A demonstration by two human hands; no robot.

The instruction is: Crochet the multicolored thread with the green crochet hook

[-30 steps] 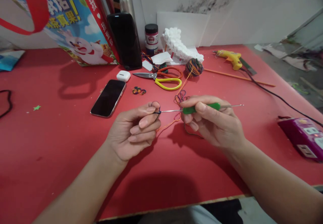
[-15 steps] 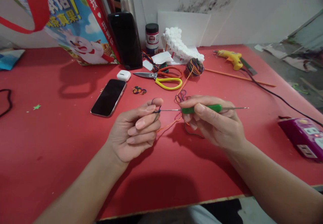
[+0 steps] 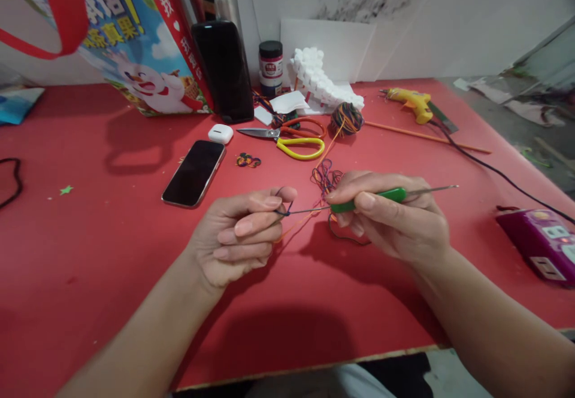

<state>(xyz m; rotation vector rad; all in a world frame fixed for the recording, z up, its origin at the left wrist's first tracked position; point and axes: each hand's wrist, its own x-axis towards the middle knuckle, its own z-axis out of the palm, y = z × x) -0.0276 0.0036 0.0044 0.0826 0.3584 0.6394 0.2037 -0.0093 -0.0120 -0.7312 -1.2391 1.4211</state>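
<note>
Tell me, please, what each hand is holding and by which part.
The right hand holds the hook by its green handle; the left hand pinches dark yarn near the hook.

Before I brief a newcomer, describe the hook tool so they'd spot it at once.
Over the red table, find the right hand. The hook tool sits in its grip, thin metal sticking out both ways. Its green handle sets it apart from the multicoloured yarn ball and the scissors with orange and yellow loops.

A phone (image 3: 194, 173) is lying on a red table (image 3: 63, 254); a white case (image 3: 220, 134) is sitting beside it, a colourful bag (image 3: 148, 75) is standing behind the phone, a glue gun (image 3: 417, 105) is resting well to its right
</note>
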